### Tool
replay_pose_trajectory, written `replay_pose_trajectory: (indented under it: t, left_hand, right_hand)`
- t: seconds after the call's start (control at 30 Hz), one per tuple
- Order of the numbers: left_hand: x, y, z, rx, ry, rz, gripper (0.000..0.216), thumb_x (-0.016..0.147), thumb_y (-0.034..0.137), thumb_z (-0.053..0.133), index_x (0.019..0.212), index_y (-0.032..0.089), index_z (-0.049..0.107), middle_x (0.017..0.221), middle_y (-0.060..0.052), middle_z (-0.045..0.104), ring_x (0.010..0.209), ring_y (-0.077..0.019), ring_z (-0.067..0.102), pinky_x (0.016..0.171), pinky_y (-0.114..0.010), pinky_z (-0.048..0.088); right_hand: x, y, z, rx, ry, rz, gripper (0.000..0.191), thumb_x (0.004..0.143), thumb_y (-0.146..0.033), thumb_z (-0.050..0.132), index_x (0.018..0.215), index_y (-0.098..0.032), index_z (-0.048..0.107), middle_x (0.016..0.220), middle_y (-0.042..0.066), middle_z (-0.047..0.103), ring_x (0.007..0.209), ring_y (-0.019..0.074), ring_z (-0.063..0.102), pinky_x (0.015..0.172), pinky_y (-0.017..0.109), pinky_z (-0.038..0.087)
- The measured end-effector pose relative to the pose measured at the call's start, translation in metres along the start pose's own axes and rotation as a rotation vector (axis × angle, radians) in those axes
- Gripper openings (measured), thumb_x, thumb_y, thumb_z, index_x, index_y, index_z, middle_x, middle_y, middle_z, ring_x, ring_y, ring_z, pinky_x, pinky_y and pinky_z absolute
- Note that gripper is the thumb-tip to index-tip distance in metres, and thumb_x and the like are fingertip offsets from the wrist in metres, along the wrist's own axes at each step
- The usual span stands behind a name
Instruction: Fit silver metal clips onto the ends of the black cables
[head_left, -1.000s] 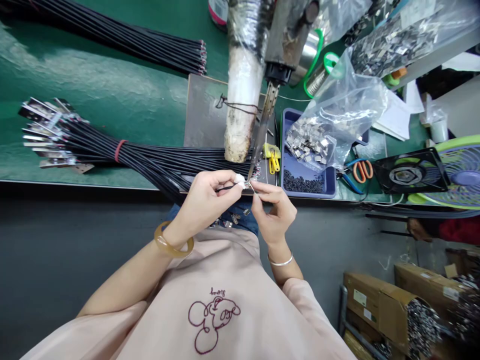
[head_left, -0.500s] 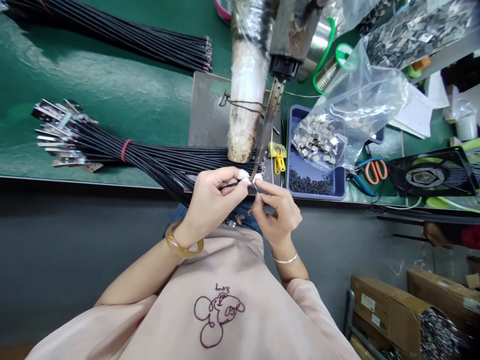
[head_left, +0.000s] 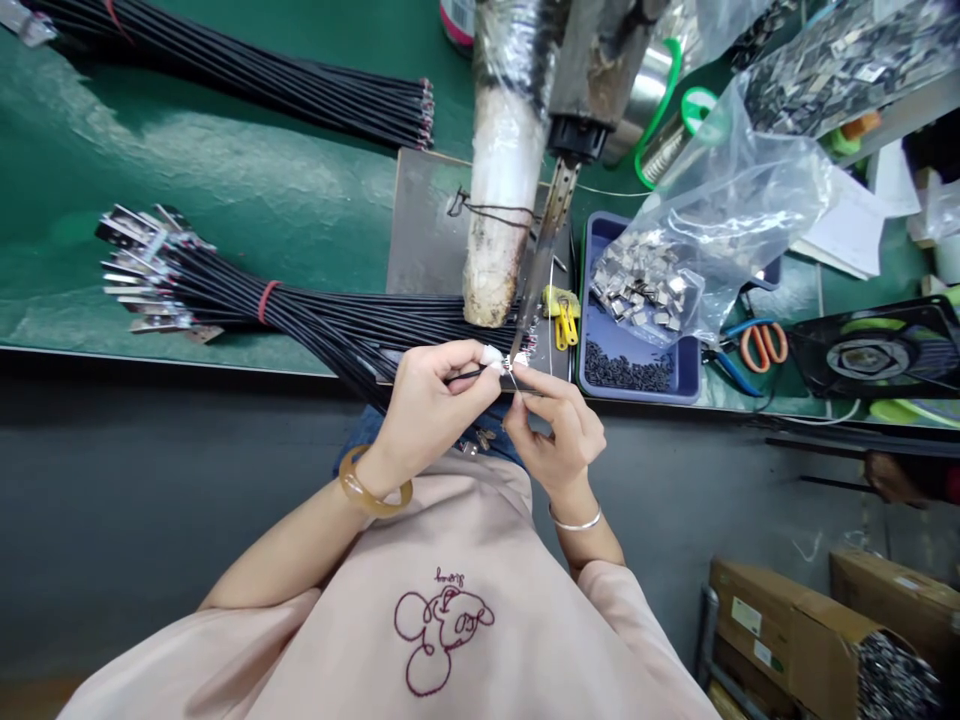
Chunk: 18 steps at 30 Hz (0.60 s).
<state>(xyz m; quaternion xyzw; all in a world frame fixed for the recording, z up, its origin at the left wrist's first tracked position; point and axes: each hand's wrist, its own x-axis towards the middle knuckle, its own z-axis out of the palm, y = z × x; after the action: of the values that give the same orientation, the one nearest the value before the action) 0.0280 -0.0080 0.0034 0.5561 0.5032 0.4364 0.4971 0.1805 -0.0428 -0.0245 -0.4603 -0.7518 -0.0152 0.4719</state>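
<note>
My left hand (head_left: 442, 400), with a white cover on a fingertip, pinches a black cable (head_left: 466, 376) near its end. A tiny metal piece (head_left: 508, 367) shows at that end, partly hidden by my fingers. Close beside it, the fingers of my right hand (head_left: 559, 425) are closed on a thin solder wire (head_left: 514, 380). A mounted soldering iron (head_left: 534, 285) points down from above, its tip at the cable end between both hands. Whether the tip touches the metal piece I cannot tell.
A bundle of black cables (head_left: 360, 312) lies left of my hands, tied with a red band. To the right stand a blue tray (head_left: 694, 375) with small metal parts and black bits, pliers (head_left: 761, 345) and a fan (head_left: 874, 355). A wrapped white tube (head_left: 495, 200) hangs over the work.
The whole view has shifted slightly, so things appear a little further right. Both hands keep nearly the same pose at the iron's tip, holding the cable and the solder wire.
</note>
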Motion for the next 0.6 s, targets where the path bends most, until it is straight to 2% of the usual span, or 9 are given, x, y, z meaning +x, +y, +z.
replay_pose_trajectory:
  t: [0.17,0.23,0.33,0.43,0.6]
  left_hand:
    - [-0.002,0.000,-0.001,0.028,-0.024,0.012,0.014,0.080,0.020,0.061,0.068,0.014,0.066,0.055,0.004,0.044,0.051,-0.0069,0.032,0.047,-0.021,0.027]
    - [-0.003,0.000,-0.003,0.059,-0.055,0.045,0.015,0.082,0.020,0.061,0.070,0.014,0.069,0.057,0.003,0.048,0.053,-0.0078,0.036,0.049,-0.021,0.029]
    - [-0.004,-0.001,-0.006,0.121,-0.087,0.123,0.019,0.085,0.019,0.061,0.069,0.014,0.071,0.056,0.003,0.045,0.053,-0.0081,0.036,0.049,-0.022,0.028]
    - [-0.003,-0.001,-0.007,0.138,-0.079,0.156,0.021,0.085,0.019,0.062,0.067,0.014,0.071,0.057,0.002,0.045,0.052,-0.0078,0.036,0.048,-0.023,0.027]
    - [0.000,0.003,-0.004,0.061,-0.021,0.084,0.016,0.079,0.016,0.061,0.071,0.014,0.074,0.056,0.002,0.054,0.050,-0.0074,0.037,0.045,-0.020,0.029]
  right_hand:
    - [0.004,-0.002,-0.004,-0.023,0.027,0.021,0.021,0.087,-0.008,0.068,0.095,-0.027,0.061,0.103,0.004,0.082,0.088,0.0175,0.080,0.073,0.029,0.067]
    - [0.006,-0.003,-0.008,-0.004,0.033,0.090,0.020,0.087,-0.008,0.069,0.096,-0.026,0.064,0.104,0.005,0.081,0.088,0.0168,0.079,0.071,0.028,0.066]
    - [0.009,-0.004,-0.013,0.148,-0.042,0.256,0.015,0.090,-0.010,0.067,0.095,-0.025,0.067,0.105,0.004,0.080,0.090,0.0162,0.079,0.069,0.026,0.066]
    - [0.010,-0.006,-0.013,0.275,-0.085,0.378,0.011,0.092,-0.013,0.065,0.093,-0.024,0.068,0.103,0.003,0.079,0.092,0.0164,0.078,0.076,0.030,0.067]
    - [0.010,-0.007,-0.008,0.279,-0.045,0.397,0.010,0.091,-0.015,0.066,0.086,-0.023,0.065,0.105,0.004,0.076,0.097,0.0176,0.076,0.085,0.036,0.066]
